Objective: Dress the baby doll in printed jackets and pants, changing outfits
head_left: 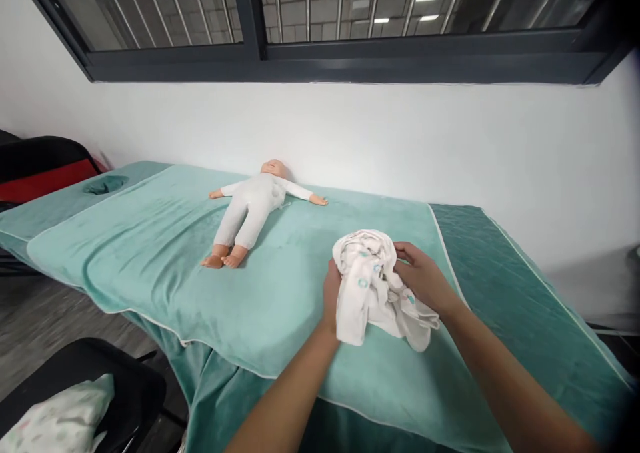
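Observation:
A bunched-up white baby garment (pixel 367 273) with small coloured prints is held up between both hands over the bed's near right part. My left hand (pixel 331 294) grips it from the left side, most fingers hidden behind the cloth. On the other side, my right hand (pixel 423 274) has its fingers bent against the cloth. Two loose ends of the garment, like sleeves or legs, hang downward. Farther back lies a baby doll (pixel 253 203) on its back, arms spread, its head toward the wall. The doll has a white body with bare hands and feet.
A light green cover (pixel 165 240) is spread over the massage bed, whose darker end (pixel 525 293) shows at right. The bed's face hole (pixel 106 184) is at left. A black chair (pixel 135 390) at lower left carries a printed cloth (pixel 65 416). A wall and barred window stand behind.

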`<state>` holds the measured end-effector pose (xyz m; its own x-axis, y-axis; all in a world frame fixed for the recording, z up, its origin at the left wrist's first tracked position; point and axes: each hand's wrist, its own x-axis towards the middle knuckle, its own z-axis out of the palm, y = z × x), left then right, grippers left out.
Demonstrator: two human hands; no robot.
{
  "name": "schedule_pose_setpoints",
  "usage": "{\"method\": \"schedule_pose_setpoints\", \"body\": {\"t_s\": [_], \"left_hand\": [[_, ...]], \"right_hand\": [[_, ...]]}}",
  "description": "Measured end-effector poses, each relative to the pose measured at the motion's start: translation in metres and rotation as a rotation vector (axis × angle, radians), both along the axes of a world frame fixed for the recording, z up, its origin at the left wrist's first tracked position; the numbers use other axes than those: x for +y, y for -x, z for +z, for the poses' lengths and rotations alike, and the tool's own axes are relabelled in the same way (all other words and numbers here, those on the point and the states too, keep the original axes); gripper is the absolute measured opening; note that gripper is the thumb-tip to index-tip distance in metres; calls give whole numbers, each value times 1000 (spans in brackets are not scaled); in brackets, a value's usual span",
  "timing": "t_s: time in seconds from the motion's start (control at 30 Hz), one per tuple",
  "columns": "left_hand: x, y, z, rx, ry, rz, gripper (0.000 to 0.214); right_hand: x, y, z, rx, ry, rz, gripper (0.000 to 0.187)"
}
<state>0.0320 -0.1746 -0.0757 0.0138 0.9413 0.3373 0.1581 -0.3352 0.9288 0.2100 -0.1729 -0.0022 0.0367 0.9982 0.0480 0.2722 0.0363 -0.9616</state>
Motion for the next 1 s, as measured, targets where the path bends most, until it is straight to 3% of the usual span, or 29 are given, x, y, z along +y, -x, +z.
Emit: {"method": "schedule_pose_setpoints", "body": {"t_s": [0.13,0.3,0.47,0.63,0.73,0.8,0.87,0.93,1.0], "left_hand": [[-1,-2,0,-27,49,96,35],[-3,-3,2,-34,111,117,33],[-6,-2,7,-108,89,132,32],[-4,-1,2,-166,97,142,25],[-3,0,-2,-202,97,146,19],[-3,1,-4,-227,103,131,18],[-3,2,-4,-252,113,98,19],[-4,2,-4,-284,118,66,20],[-4,2,-2,-315,127,44,18]], "right_hand": [[-2,-3,-12,-26,0,-17,38],[-15,4,4,-48,-99,-15,35],[1,6,21,-141,-201,-128,20],[10,8,42,-325,-531,-399,17],[2,21,37,-421,-695,-338,21],[-4,32,22,-412,-647,-178,27],[-10,42,0,-394,-487,-44,43],[-13,49,-19,-366,-303,-7,64],[-15,51,-30,-319,-174,-18,70]]}}
